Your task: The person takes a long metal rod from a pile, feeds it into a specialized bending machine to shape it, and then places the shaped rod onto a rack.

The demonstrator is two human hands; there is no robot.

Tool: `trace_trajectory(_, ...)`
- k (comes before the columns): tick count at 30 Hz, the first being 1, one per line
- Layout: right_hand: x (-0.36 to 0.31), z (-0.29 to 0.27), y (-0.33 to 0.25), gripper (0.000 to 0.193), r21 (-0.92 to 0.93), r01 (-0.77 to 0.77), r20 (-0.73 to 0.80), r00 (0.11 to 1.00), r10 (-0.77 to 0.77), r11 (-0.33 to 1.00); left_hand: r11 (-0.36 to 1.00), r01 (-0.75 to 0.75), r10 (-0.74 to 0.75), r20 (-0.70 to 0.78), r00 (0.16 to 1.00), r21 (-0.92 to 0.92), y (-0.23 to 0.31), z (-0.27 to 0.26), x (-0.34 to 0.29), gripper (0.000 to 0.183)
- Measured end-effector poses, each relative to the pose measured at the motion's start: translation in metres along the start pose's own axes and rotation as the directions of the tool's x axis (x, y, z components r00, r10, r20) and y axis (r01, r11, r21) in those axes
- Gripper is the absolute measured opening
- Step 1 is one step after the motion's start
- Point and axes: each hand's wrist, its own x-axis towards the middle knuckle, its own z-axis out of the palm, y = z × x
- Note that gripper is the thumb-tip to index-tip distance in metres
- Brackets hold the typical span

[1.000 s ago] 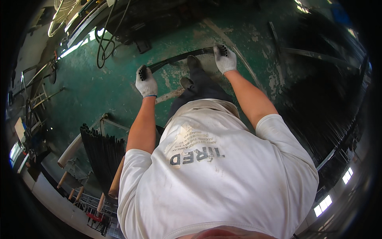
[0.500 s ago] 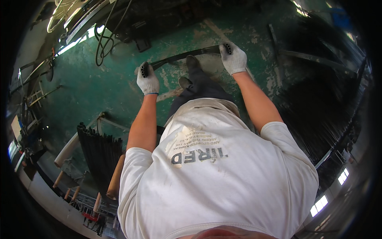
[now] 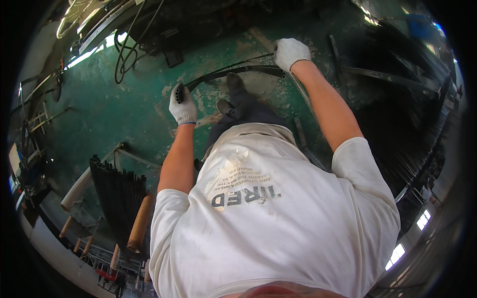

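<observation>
My left hand (image 3: 183,110), in a white knit glove, is closed round one end of several thin black tubes (image 3: 223,74); their round hollow ends show by the thumb. The tubes bow across in front of my shoes, and their other ends hang loose just below my right hand (image 3: 292,53). That hand, gloved too, makes a fist. A single thin black tube (image 3: 243,61) runs apart from the others up to it and seems gripped there, though the fingers hide its end.
A bunch of black tubes (image 3: 119,191) rests at my lower left beside a brown roller (image 3: 140,224). Dark piles of long tubes (image 3: 387,134) lie to the right near a metal bar (image 3: 392,80). Looped cables (image 3: 124,57) hang at the upper left over the worn green floor (image 3: 124,109).
My right hand has let go of the main tubes, risen slightly and turned knuckles up, with one tube drawn apart. Those tube ends now hang below it. My left hand has kept its hold.
</observation>
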Motion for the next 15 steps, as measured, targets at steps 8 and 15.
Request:
trace_trajectory(8, 0.039, -0.002, -0.002, 0.029, -0.198, 0.195, 0.137, 0.976, -0.170, 0.961, 0.998, -0.069, 0.069, -0.035, 0.997, -0.006, -0.003, 0.002, -0.006, 0.024)
trace_trajectory(15, 0.049, -0.014, 0.036, 0.027, -0.167, 0.201, 0.073, 0.979, -0.191, 0.965, 0.999, -0.050, 0.050, -0.053, 0.997, 0.008, -0.020, -0.005, -0.019, 0.026)
